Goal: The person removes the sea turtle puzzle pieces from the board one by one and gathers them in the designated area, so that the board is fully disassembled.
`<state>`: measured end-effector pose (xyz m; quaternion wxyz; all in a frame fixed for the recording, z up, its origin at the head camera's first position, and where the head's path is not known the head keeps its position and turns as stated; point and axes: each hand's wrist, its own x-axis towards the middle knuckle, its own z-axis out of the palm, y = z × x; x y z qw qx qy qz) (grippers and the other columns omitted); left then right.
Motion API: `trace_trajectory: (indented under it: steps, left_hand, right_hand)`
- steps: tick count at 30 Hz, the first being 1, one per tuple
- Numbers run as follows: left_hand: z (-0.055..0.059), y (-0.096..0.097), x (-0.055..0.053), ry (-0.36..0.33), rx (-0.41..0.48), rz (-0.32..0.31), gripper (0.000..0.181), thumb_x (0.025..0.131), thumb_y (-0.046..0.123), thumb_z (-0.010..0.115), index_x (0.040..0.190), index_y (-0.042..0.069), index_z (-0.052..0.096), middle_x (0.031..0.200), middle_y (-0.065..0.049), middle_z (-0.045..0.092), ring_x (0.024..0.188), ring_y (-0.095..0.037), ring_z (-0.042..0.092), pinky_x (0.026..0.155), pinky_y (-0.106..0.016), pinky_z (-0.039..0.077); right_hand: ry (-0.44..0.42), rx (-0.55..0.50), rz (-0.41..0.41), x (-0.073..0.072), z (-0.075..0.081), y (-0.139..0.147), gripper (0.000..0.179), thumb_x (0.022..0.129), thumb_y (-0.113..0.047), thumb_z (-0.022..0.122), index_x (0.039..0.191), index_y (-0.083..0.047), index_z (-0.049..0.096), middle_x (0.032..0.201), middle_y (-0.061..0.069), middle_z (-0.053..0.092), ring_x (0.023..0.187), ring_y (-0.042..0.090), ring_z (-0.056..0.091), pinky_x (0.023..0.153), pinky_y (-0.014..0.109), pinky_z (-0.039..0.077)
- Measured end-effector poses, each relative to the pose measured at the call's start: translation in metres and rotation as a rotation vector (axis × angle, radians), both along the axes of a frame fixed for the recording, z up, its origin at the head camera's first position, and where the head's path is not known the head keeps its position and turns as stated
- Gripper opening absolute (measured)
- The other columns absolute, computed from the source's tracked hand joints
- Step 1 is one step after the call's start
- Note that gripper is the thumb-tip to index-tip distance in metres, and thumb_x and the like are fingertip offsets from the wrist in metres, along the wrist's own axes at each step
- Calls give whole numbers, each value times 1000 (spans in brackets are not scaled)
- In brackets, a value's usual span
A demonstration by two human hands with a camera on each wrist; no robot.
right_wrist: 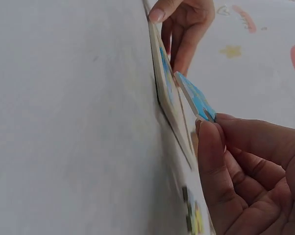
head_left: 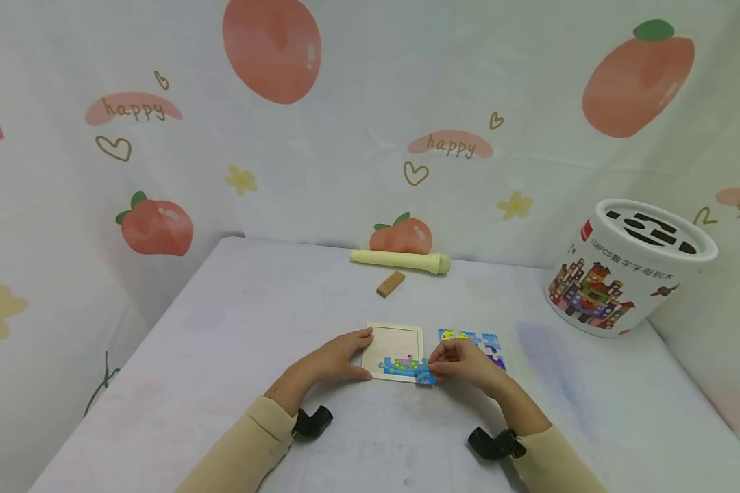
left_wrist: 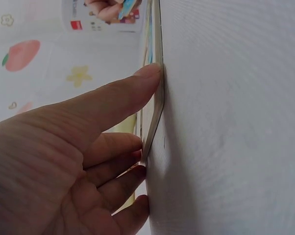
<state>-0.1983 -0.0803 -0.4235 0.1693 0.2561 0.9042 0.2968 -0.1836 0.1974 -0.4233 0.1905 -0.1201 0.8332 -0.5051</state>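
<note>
A shallow square wooden puzzle tray (head_left: 392, 335) lies on the table with joined blue and green jigsaw pieces (head_left: 397, 365) along its near side. My left hand (head_left: 336, 356) holds the tray by its left side; in the left wrist view the thumb (left_wrist: 133, 88) presses the rim and the fingers touch farther along. Between thumb and fingertips my right hand (head_left: 465, 363) pinches a blue jigsaw piece (head_left: 426, 373). In the right wrist view this piece (right_wrist: 196, 98) is tilted above the tray's near right corner. More loose jigsaw pieces (head_left: 490, 340) lie right of the tray, partly hidden by the right hand.
Behind the tray are a small wooden block (head_left: 390, 283) and a pale yellow toy microphone (head_left: 401, 261). A large white printed bucket (head_left: 623, 274) stands at the back right. A fruit-patterned cloth (head_left: 345, 157) hangs behind the table.
</note>
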Motion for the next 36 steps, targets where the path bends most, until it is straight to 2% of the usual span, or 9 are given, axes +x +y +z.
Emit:
trace_trajectory:
  steps: [9, 25, 30, 36]
  left_hand:
    - [2, 0, 2, 0, -10, -1, 75, 79, 23, 74, 140, -2, 38, 152, -10, 29, 141, -29, 26, 115, -44, 25]
    - [0, 0, 1, 0, -14, -7, 75, 80, 24, 73, 141, -1, 37, 153, -9, 28, 142, -28, 24, 115, -44, 24]
    - [0, 0, 0, 1, -12, -11, 75, 80, 24, 73, 141, -2, 37, 153, -9, 28, 142, -29, 24, 115, -44, 24]
    - [0, 0, 0, -1, -15, -6, 75, 80, 24, 73, 141, -1, 37, 153, -9, 28, 142, -29, 24, 115, -44, 25]
  right_hand:
    - [-12, 5, -66, 11, 1, 22, 23, 86, -16, 66, 92, 6, 61, 77, 2, 64, 69, 11, 62, 66, 25, 55]
    - [-37, 41, -100, 20, -3, 39, 27, 86, -18, 67, 95, 6, 62, 79, 3, 63, 70, 12, 60, 65, 23, 56]
    - [8, 91, -100, 21, -3, 40, 25, 84, -17, 69, 94, 4, 62, 80, 4, 63, 70, 13, 58, 62, 22, 53]
    - [87, 169, -91, 23, -1, 38, 25, 75, -12, 76, 90, 3, 62, 78, 4, 58, 70, 13, 52, 57, 20, 47]
